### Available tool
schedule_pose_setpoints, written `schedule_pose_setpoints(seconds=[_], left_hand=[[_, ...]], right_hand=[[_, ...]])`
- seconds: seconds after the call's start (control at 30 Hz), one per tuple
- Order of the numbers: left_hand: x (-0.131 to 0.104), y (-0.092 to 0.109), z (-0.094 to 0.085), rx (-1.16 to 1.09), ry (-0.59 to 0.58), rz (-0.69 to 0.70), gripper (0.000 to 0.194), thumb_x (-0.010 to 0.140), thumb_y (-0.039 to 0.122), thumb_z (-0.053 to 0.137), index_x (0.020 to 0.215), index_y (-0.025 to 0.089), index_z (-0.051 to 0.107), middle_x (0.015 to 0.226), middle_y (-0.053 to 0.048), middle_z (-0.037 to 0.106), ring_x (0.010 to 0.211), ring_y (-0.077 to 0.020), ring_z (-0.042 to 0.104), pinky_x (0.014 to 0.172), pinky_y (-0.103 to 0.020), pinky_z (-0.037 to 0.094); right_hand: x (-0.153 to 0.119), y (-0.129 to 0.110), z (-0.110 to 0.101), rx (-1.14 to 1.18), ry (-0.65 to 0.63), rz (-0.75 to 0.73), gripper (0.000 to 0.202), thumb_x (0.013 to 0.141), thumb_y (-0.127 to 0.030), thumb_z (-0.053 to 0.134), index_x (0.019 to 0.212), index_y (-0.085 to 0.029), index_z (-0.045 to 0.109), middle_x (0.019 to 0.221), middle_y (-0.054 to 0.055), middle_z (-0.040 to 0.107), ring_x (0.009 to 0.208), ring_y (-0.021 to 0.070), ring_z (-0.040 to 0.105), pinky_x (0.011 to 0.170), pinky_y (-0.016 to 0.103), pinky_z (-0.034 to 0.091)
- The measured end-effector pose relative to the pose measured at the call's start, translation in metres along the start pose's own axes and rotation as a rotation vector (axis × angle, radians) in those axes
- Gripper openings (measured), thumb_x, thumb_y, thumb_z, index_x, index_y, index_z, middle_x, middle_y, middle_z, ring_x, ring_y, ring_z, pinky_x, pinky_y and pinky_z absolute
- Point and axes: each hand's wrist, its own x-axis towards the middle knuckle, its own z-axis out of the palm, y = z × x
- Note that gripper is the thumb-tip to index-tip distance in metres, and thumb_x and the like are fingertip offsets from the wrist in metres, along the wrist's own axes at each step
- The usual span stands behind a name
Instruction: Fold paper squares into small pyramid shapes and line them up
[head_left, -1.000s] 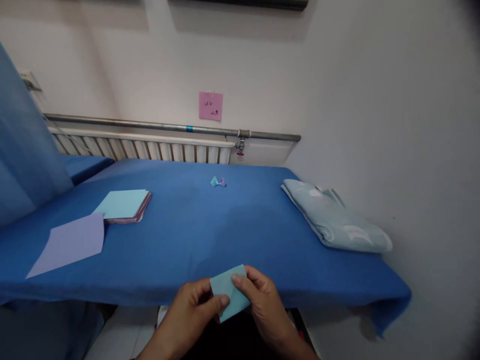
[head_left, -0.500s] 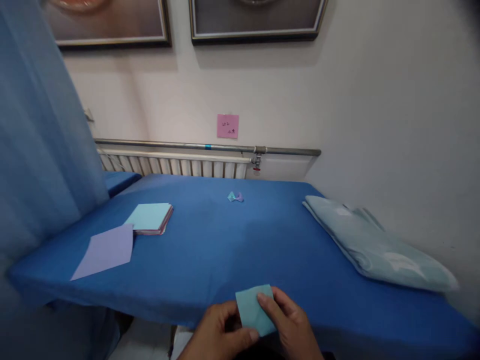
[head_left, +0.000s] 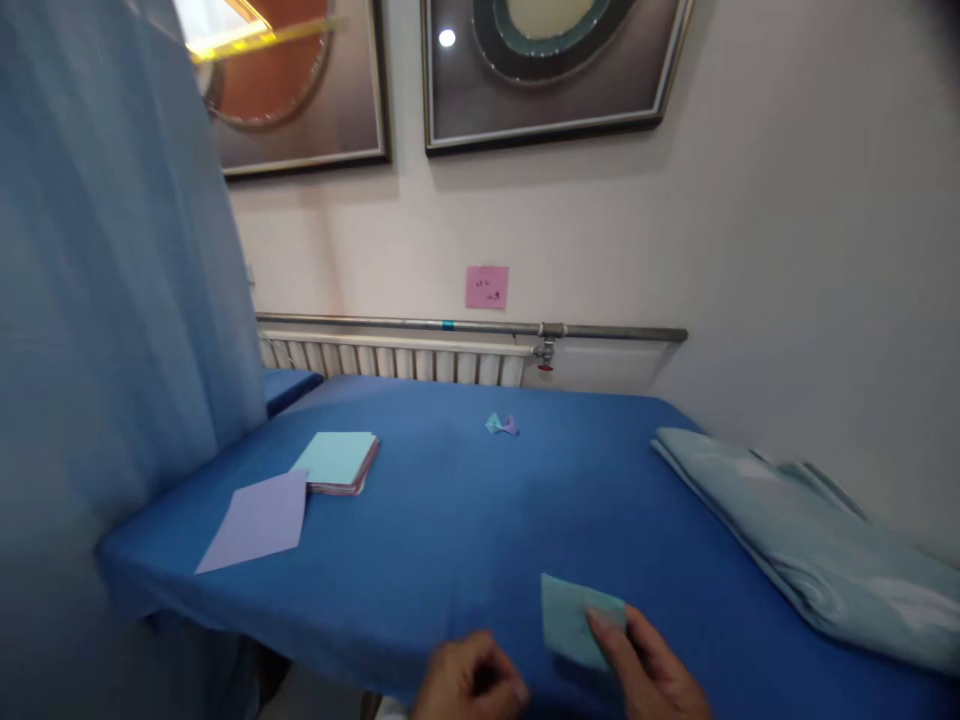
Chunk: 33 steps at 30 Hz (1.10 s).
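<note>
My right hand [head_left: 652,670] pinches a small folded square of light teal paper [head_left: 574,620] by its right side, thumb in front and fingers behind. The paper is tilted above the near edge of the bed. To its left, my left hand [head_left: 472,680] is apart from the paper, its fingers curled in and slightly blurred, with nothing visible in them. Farther back on the blue sheet lies a small teal and purple folded paper bow [head_left: 501,425].
A blue-sheeted bed [head_left: 435,520] spans the view. On its left lie a stack of coloured paper [head_left: 337,458] and a loose purple sheet [head_left: 259,520]. A folded pale green blanket [head_left: 802,540] lies at right. A blue curtain [head_left: 127,300] hangs at left; a radiator [head_left: 405,362] runs behind.
My left hand has let go of the teal paper. My right hand has carried it to the right, away from the left hand. The camera view has tilted up and turned left.
</note>
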Motion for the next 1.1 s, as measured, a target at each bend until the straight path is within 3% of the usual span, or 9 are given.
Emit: schedule_pose_setpoints(seconds=[0.1,0.17,0.23,0.37,0.47,0.6,0.8,0.93,1.1], left_hand=[[-0.001,0.006,-0.008,0.103,0.217,0.112,0.020,0.078,0.038,0.057,0.076,0.018,0.062,0.068,0.001,0.062,0.067,-0.0143,0.058,0.063,-0.024,0.044],[0.003,0.007,-0.015,0.235,0.334,0.235,0.021,0.083,0.038,0.053,0.085,0.020,0.064,0.081,-0.002,0.067,0.077,-0.0175,0.062,0.071,-0.028,0.049],[0.010,0.005,-0.020,0.395,0.397,0.417,0.021,0.086,0.033,0.051,0.098,0.022,0.064,0.095,-0.006,0.067,0.089,-0.0208,0.064,0.078,-0.033,0.051],[0.031,0.002,-0.018,0.667,0.499,0.730,0.030,0.088,0.015,0.045,0.113,0.024,0.058,0.108,-0.008,0.067,0.101,-0.0211,0.061,0.087,-0.039,0.050],[0.046,0.006,-0.008,0.782,0.442,0.801,0.036,0.088,0.006,0.038,0.115,0.022,0.056,0.109,-0.008,0.067,0.102,-0.0205,0.061,0.088,-0.039,0.047],[0.056,0.009,0.003,0.816,0.215,0.745,0.034,0.089,0.006,0.037,0.109,0.022,0.059,0.100,-0.005,0.071,0.092,-0.0193,0.063,0.087,-0.040,0.045],[0.051,0.013,-0.003,0.878,0.046,0.645,0.038,0.086,0.004,0.036,0.111,0.022,0.058,0.107,-0.005,0.069,0.099,-0.0207,0.061,0.093,-0.044,0.039],[0.050,0.026,-0.012,0.908,-0.107,0.599,0.040,0.082,0.008,0.045,0.120,0.021,0.051,0.114,-0.007,0.066,0.107,-0.0215,0.058,0.100,-0.047,0.033],[0.054,0.032,-0.016,0.919,-0.135,0.581,0.040,0.081,0.018,0.055,0.121,0.022,0.050,0.112,-0.007,0.066,0.105,-0.0220,0.059,0.102,-0.048,0.032]], right_hand=[[0.012,0.006,-0.001,-0.234,0.030,-0.524,0.014,0.081,-0.030,0.060,0.087,-0.022,0.070,0.085,0.002,0.070,0.080,0.0188,0.065,0.074,0.027,0.050],[0.023,0.007,-0.001,-0.423,-0.070,-0.850,0.021,0.083,-0.017,0.055,0.097,-0.025,0.067,0.090,0.002,0.070,0.085,0.0176,0.064,0.082,0.032,0.046],[0.033,0.006,0.002,-0.556,-0.093,-1.007,0.031,0.084,-0.007,0.046,0.100,-0.025,0.065,0.094,0.002,0.069,0.087,0.0167,0.063,0.086,0.036,0.041],[0.048,0.007,0.008,-0.718,-0.153,-1.009,0.031,0.085,-0.005,0.044,0.098,-0.025,0.064,0.098,0.003,0.069,0.095,0.0186,0.060,0.089,0.039,0.034],[0.053,0.012,0.005,-0.843,-0.301,-0.938,0.029,0.085,-0.008,0.048,0.100,-0.027,0.064,0.103,0.003,0.068,0.099,0.0197,0.058,0.092,0.040,0.033],[0.051,0.016,-0.016,-0.936,-0.603,-0.729,0.038,0.081,-0.010,0.053,0.114,-0.028,0.058,0.117,0.004,0.064,0.109,0.0218,0.054,0.095,0.042,0.036],[0.046,0.016,-0.049,-0.818,-0.538,-0.590,0.040,0.083,-0.010,0.050,0.120,-0.022,0.053,0.121,0.008,0.060,0.114,0.0225,0.051,0.097,0.043,0.039],[0.050,0.018,-0.044,-0.792,-0.532,-0.538,0.035,0.084,-0.013,0.052,0.116,-0.024,0.057,0.120,0.008,0.061,0.111,0.0237,0.053,0.093,0.044,0.041],[0.060,0.020,-0.036,-0.777,-0.575,-0.540,0.026,0.085,-0.014,0.053,0.109,-0.022,0.060,0.114,0.008,0.065,0.101,0.0226,0.057,0.084,0.040,0.043]])
